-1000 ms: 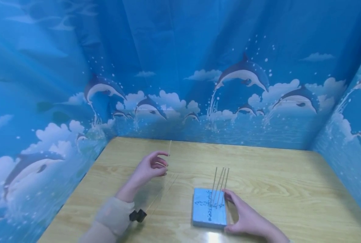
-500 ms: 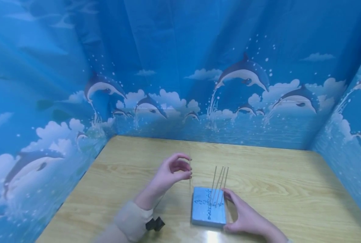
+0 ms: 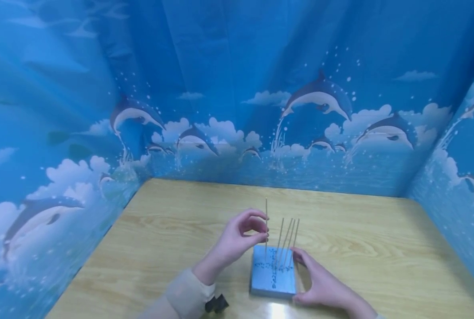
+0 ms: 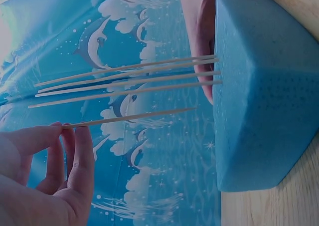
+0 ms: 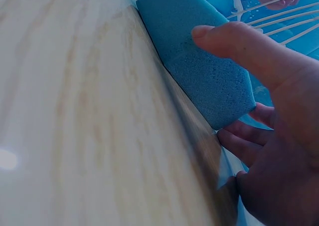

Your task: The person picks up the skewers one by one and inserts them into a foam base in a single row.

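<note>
My left hand point(image 3: 237, 237) pinches a thin wooden skewer point(image 4: 129, 118) between thumb and fingers. The skewer stands about upright over the left part of a blue foam block point(image 3: 262, 281); in the left wrist view its pointed tip is a little apart from the block's dotted top. Several other skewers point(image 4: 124, 81) stick up from that top, leaning slightly. My right hand point(image 3: 326, 283) grips the block at its right side, thumb at the near face and fingers toward the far side. The right wrist view shows the thumb point(image 5: 234, 41) against the foam.
The block rests on a wood-grain table point(image 3: 380, 248). A blue curtain point(image 3: 237, 88) printed with dolphins hangs behind the table and along its sides. A small black piece point(image 3: 217, 304) sits by my left cuff point(image 3: 190, 290).
My left hand has carried its skewer rightward, from the table's left part to over the block. Thin sticks on the table near the left arm are now out of sight. The right hand has stayed put.
</note>
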Motion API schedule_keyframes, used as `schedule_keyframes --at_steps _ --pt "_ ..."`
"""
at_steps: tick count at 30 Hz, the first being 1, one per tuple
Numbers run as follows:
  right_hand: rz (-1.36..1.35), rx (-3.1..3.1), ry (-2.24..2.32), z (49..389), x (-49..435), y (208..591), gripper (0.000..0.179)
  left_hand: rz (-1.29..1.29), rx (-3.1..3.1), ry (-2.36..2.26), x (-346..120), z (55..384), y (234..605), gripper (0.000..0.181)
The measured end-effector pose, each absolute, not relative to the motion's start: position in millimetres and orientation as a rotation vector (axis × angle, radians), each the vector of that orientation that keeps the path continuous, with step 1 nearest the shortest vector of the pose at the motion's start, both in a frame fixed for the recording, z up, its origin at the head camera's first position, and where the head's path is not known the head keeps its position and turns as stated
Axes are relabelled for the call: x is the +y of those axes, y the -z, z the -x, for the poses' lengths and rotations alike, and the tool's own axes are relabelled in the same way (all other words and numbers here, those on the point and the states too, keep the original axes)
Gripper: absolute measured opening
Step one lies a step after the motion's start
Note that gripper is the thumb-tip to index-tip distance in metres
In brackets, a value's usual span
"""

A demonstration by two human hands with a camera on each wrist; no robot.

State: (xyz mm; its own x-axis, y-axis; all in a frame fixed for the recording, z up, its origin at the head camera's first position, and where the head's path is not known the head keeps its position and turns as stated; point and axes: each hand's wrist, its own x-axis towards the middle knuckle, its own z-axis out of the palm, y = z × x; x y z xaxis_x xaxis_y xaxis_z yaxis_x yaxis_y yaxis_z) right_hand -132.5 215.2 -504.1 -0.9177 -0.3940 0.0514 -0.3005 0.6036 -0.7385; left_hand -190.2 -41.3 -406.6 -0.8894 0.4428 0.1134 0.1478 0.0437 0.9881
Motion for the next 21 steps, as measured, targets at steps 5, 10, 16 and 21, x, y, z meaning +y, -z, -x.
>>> schedule_keyframes --at_steps 5,10,16,21 --pt "0.595 2.715 1.208 132.8 215.2 504.6 0.115 -0.632 2.078 -1.949 -37.0 188.5 408.2 0.039" --pt "0.599 2.709 1.205 132.4 216.2 505.2 0.116 -0.649 2.089 -1.933 -34.2 188.1 410.8 0.038" --pt "0.602 2.711 1.2 133.2 216.4 504.7 0.118 -0.625 2.109 -1.904 -32.4 186.1 410.8 0.038" --pt "0.599 2.72 1.204 132.9 216.4 505.9 0.118 -0.612 2.123 -1.865 -30.9 184.7 411.9 0.038"
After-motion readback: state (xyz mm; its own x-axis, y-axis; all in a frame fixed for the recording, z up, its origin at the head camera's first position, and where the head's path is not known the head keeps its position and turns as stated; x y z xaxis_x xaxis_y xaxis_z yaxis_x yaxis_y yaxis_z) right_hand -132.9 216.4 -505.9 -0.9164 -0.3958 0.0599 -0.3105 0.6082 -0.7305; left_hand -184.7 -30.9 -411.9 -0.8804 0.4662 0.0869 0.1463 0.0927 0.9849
